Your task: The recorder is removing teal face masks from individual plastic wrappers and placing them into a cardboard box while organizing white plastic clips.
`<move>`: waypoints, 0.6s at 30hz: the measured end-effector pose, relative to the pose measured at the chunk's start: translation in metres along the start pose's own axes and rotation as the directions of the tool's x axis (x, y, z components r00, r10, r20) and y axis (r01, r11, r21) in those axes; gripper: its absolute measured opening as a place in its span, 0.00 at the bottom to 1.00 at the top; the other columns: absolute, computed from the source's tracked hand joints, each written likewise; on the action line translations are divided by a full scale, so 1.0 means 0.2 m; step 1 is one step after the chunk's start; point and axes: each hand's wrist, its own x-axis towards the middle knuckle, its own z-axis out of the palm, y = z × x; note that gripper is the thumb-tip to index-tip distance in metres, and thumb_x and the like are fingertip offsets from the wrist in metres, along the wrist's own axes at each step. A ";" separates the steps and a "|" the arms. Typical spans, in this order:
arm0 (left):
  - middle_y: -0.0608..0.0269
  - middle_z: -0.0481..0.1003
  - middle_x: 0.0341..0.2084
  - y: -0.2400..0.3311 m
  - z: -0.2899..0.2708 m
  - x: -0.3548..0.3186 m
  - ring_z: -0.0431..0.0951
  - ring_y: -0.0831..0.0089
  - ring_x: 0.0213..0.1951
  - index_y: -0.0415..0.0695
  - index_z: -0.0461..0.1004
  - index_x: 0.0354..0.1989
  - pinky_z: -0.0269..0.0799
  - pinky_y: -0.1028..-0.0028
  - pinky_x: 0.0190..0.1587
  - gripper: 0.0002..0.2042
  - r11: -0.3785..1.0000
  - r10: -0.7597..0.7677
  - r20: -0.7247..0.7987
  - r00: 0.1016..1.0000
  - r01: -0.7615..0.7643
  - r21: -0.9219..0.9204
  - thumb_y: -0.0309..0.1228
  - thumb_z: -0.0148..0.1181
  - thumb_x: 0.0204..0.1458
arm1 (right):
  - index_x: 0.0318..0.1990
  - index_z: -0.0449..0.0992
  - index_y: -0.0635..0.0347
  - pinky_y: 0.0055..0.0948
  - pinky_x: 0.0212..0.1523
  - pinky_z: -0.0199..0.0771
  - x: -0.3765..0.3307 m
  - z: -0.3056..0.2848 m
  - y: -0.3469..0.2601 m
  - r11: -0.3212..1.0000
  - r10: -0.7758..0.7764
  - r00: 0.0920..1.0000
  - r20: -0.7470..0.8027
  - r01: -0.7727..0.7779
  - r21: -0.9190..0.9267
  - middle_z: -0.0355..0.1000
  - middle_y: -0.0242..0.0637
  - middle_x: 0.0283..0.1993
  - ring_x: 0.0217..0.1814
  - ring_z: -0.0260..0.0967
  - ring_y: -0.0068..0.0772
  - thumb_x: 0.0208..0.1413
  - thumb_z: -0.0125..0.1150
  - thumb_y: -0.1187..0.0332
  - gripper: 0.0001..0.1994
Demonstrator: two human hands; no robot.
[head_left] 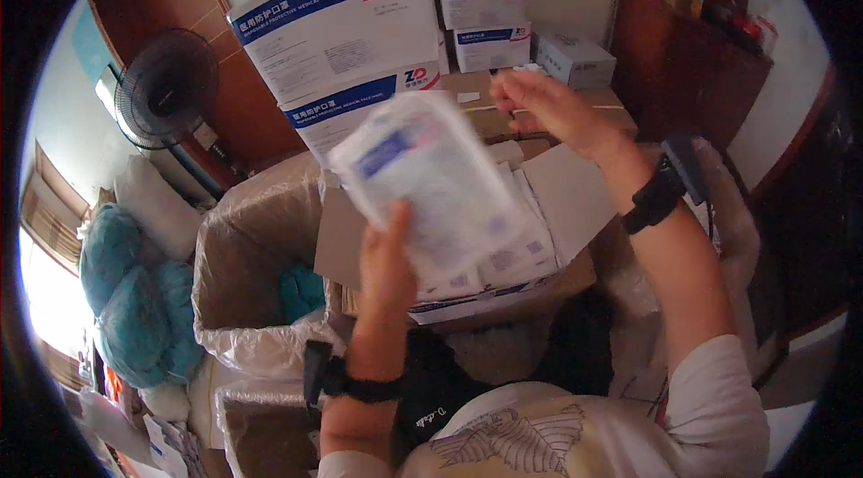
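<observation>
Item in hand, as I read it from the head view: one flat sealed pouch, clear and white film with a blue printed patch, held up in the air above the open carton. My left hand has it by the lower edge, thumb pressed over the front face and the fingers hidden behind; this grip is pinching the pouch. My right hand is raised beyond it, fingers loosely spread and blurred, holding nothing that I can make out. Handling, by my judgement: light, limp, glossy film that will bow and slide under a loose pinch; best taken along a sealed edge or corner, not the soft middle. Beneath, the carton is brown corrugated board with flaps folded out, stacked with more flat white packets. Beside it, a carton lined with crinkled clear plastic. Behind, stiff white-and-blue printed boxes, piled high.
</observation>
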 end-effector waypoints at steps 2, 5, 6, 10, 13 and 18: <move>0.55 0.64 0.49 0.02 -0.09 -0.01 0.68 0.63 0.48 0.40 0.55 0.55 0.64 0.64 0.50 0.22 0.950 -0.005 -0.062 0.998 -0.015 -0.311 0.35 0.48 0.54 | 0.42 0.70 0.59 0.22 0.41 0.65 0.03 -0.12 0.36 0.851 0.075 0.984 0.162 0.021 -0.525 0.67 0.30 0.33 0.39 0.64 0.24 0.56 0.48 0.61 0.13; 0.54 0.63 0.51 0.05 -0.24 -0.09 0.65 0.56 0.51 0.41 0.54 0.56 0.60 0.56 0.53 0.22 0.856 -0.042 0.009 0.999 0.041 -0.516 0.37 0.45 0.54 | 0.35 0.75 0.59 0.36 0.48 0.61 -0.07 0.16 0.46 -0.010 0.328 0.939 0.106 0.116 -0.993 0.71 0.41 0.38 0.43 0.66 0.38 0.51 0.49 0.51 0.19; 0.54 0.63 0.51 0.03 -0.25 -0.11 0.64 0.56 0.52 0.42 0.54 0.56 0.58 0.56 0.54 0.23 0.845 -0.074 -0.002 0.997 0.061 -0.531 0.37 0.45 0.54 | 0.34 0.76 0.59 0.39 0.50 0.58 -0.08 0.19 0.50 -0.005 0.285 0.957 0.064 0.068 -0.998 0.71 0.42 0.38 0.44 0.66 0.41 0.50 0.49 0.50 0.20; 0.56 0.62 0.52 -0.09 -0.26 -0.14 0.61 0.57 0.54 0.44 0.55 0.56 0.53 0.56 0.57 0.24 0.782 -0.137 0.068 0.988 0.150 -0.604 0.37 0.46 0.51 | 0.34 0.75 0.59 0.48 0.55 0.47 -0.04 0.21 0.68 0.017 0.195 0.976 -0.096 -0.101 -0.995 0.71 0.46 0.39 0.46 0.65 0.45 0.47 0.51 0.51 0.20; 0.58 0.63 0.51 -0.12 -0.26 -0.14 0.63 0.59 0.53 0.44 0.56 0.55 0.54 0.57 0.56 0.23 0.736 -0.216 0.050 0.975 0.197 -0.648 0.34 0.46 0.49 | 0.36 0.74 0.59 0.47 0.54 0.49 -0.01 0.20 0.76 0.070 0.172 0.972 -0.157 -0.171 -0.983 0.71 0.46 0.38 0.46 0.65 0.43 0.48 0.50 0.54 0.17; 0.57 0.65 0.49 -0.12 -0.25 -0.16 0.64 0.58 0.52 0.43 0.58 0.54 0.55 0.56 0.56 0.22 0.772 -0.205 0.025 0.979 0.177 -0.611 0.35 0.46 0.49 | 0.40 0.68 0.58 0.41 0.44 0.63 -0.02 0.02 0.71 0.655 -0.135 0.956 -0.259 -0.110 -0.748 0.70 0.44 0.38 0.42 0.67 0.47 0.49 0.49 0.70 0.10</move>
